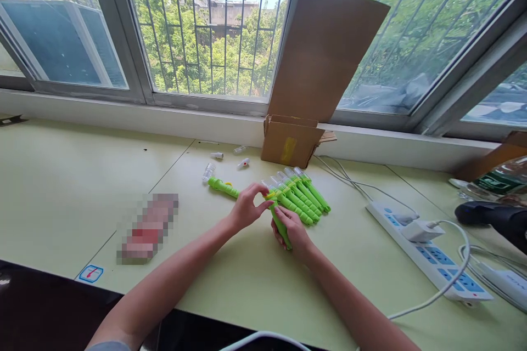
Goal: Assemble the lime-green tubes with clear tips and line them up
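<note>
My right hand is wrapped round the lower end of a green tube-shaped item that stands tilted on the pale green table. My left hand pinches the upper end of that same item, near a yellow band. Just right of my hands lies a row of several matching green items with clear caps, side by side. Another green item lies alone to the left of my left hand. Three small clear caps are scattered behind it.
An open cardboard box leans against the window sill behind the row. A white power strip with a plugged charger and cables lies at the right. A black object and a bottle sit at the far right. A blurred reddish patch lies at the left.
</note>
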Tool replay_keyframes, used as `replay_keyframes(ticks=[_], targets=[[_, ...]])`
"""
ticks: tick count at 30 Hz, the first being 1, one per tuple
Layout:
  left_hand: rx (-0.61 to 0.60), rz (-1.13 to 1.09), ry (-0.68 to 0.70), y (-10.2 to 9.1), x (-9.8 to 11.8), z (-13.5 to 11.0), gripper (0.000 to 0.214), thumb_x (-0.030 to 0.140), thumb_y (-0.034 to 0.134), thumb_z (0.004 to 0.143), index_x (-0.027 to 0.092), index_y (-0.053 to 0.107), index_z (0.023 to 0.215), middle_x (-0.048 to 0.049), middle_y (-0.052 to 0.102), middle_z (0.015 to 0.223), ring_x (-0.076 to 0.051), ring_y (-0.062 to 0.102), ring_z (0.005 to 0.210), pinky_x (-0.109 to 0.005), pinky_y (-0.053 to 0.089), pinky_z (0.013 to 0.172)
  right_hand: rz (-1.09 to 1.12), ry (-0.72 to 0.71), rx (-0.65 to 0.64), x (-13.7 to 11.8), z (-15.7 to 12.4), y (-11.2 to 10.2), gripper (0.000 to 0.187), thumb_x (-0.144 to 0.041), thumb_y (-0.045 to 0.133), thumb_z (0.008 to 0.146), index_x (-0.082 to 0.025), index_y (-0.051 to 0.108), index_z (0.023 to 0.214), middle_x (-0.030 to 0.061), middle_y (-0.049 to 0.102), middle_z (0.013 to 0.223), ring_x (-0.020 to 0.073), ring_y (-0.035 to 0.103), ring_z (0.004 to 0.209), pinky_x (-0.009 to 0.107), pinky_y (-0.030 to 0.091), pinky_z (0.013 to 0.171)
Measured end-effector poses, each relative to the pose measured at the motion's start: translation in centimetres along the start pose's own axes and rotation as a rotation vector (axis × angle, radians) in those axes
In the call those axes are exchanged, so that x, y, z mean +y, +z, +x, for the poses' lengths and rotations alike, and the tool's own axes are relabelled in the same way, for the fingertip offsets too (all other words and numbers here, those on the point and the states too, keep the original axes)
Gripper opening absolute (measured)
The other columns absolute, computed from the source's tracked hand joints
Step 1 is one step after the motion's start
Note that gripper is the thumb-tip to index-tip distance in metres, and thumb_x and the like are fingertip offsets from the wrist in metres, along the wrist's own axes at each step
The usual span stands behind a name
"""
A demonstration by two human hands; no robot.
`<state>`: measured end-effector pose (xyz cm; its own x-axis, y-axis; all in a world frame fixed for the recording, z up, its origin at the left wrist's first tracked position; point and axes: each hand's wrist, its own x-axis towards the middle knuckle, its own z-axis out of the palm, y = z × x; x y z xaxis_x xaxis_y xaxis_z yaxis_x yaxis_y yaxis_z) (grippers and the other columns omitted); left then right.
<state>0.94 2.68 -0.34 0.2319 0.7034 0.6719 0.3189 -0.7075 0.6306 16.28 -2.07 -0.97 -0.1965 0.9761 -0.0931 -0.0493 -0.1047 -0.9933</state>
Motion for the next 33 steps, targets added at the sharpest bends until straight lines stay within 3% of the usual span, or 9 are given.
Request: replay_keyframes(ticks=[13, 24, 33], targets=[[-0.008, 0.180, 0.045, -0.45, 0.35, 0.27, 0.015, 0.032, 0.065, 0.075, 0.021, 0.055, 0.080, -0.0023, 0.063, 0.082, -0.019, 0.052, 0.085, -0.036, 0.041, 0.082, 0.110, 0.047, -0.080, -0.10, 0.08, -0.26, 0.042, -0.054, 0.050, 0.082, -0.018, 0.048, 0.061, -0.0044, 0.046, 0.043, 0.0054, 0.032, 0.027, 0.017, 0.023, 0.025], [-0.011, 0.128, 0.060, -0.56, 0.49, 0.25, 0.019, 0.034, 0.067, 0.074, 0.021, 0.055, 0.082, -0.0022, 0.063, 0.083, -0.019, 0.053, 0.084, -0.035, 0.043, 0.081, 0.218, 0.162, -0.155, -0.52, -0.08, -0.49, 0.043, -0.054, 0.048, 0.081, -0.018, 0.046, 0.058, -0.0052, 0.040, 0.042, 0.0047, 0.026, 0.028, 0.017, 0.016, 0.025], [-0.106, 0.053, 0.040, -0.29, 0.49, -0.07, 0.029, 0.031, 0.066, 0.074, 0.020, 0.049, 0.094, -0.0050, 0.056, 0.094, -0.019, 0.054, 0.088, -0.033, 0.046, 0.080, 0.330, 0.203, -0.194, -0.51, -0.20, -0.88, 0.032, -0.042, 0.047, 0.079, -0.017, 0.049, 0.059, -0.0035, 0.038, 0.045, 0.0061, 0.024, 0.033, 0.018, 0.014, 0.028]])
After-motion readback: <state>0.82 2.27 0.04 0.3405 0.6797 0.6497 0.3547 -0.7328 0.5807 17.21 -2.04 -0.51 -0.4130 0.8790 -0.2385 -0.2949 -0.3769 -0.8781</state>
